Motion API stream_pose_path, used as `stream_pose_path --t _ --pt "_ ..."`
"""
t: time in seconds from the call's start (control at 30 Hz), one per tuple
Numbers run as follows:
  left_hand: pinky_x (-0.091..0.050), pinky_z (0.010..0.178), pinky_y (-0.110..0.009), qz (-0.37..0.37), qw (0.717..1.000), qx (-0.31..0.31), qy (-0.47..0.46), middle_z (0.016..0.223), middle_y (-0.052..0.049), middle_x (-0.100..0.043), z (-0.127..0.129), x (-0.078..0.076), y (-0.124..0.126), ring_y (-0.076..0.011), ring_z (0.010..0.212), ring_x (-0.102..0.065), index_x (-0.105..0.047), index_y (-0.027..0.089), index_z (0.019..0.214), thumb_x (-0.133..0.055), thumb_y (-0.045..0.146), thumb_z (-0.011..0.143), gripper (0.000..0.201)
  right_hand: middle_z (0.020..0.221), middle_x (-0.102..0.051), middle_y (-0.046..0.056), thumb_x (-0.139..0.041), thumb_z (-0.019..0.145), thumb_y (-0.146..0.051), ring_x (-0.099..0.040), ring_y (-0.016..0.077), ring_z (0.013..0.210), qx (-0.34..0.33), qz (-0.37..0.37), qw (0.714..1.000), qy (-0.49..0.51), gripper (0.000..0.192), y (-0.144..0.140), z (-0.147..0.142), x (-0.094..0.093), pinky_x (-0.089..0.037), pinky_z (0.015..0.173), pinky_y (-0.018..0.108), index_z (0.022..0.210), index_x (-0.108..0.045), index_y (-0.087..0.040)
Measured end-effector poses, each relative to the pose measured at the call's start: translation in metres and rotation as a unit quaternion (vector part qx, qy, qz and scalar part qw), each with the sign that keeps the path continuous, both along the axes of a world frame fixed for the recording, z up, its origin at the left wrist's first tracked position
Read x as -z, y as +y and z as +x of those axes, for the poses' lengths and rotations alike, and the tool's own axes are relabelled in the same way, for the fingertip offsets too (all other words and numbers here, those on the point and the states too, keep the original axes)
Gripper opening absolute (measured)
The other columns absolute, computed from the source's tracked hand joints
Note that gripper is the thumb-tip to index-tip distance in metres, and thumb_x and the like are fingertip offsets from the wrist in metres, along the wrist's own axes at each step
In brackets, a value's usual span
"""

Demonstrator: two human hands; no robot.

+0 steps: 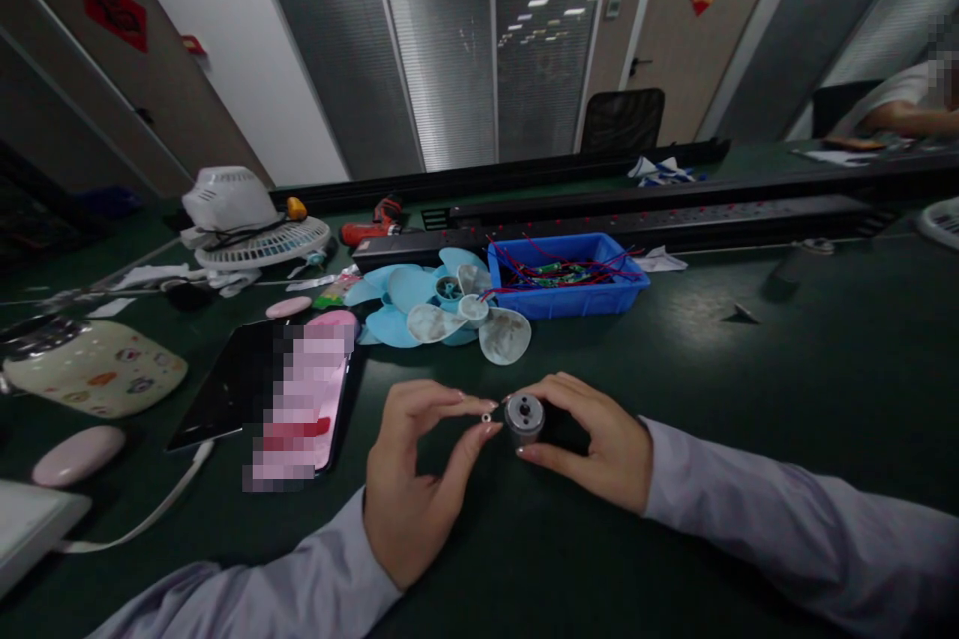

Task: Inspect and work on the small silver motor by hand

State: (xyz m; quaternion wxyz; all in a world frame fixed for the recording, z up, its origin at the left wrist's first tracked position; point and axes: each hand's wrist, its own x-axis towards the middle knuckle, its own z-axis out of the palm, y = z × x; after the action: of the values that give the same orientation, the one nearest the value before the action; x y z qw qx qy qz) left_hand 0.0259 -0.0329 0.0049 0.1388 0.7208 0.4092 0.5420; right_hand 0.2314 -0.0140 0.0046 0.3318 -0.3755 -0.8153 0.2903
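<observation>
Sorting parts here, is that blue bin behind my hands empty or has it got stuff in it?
Not empty: the blue bin holds red wires and small parts.

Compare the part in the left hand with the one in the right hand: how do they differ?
The small ring is tiny and flat; the motor is a far larger, stubby metal cylinder. The left hand pinches the ring between thumb and forefinger tips, while the right hand wraps several fingers around the motor. The ring is open through its centre; the motor's face shows a hub. Both are round and held just above the dark green table.
</observation>
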Motion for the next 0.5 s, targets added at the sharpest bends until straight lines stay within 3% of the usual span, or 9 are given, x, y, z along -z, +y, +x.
stream_pose_path --t 0.2,0.5 --pt "-0.047 0.083 -0.036 0.017 0.997 0.071 -0.025 0.091 -0.003 -0.066 0.024 0.000 0.012 -0.0181 0.094 -0.058 -0.048 0.022 0.105 -0.063 0.006 0.080 0.033 0.089 -0.062 0.004 -0.068 0.079 -0.027 -0.055 0.0200 0.084 0.001 0.022 1.000 -0.006 0.023 0.000 0.001 0.000 -0.044 0.076 0.034 0.098 -0.059 -0.018" --pt "-0.046 0.078 -0.035 0.009 0.995 0.075 0.067 0.092 -0.003 -0.066 0.023 -0.011 0.011 -0.0196 0.091 -0.054 -0.058 0.023 0.102 -0.061 0.010 0.081 0.024 0.088 -0.062 0.004 -0.071 0.077 -0.025 -0.056 0.0194 0.082 -0.004 0.031 0.999 -0.004 0.024 0.001 0.000 -0.001 -0.045 0.075 0.033 0.097 -0.058 -0.019"
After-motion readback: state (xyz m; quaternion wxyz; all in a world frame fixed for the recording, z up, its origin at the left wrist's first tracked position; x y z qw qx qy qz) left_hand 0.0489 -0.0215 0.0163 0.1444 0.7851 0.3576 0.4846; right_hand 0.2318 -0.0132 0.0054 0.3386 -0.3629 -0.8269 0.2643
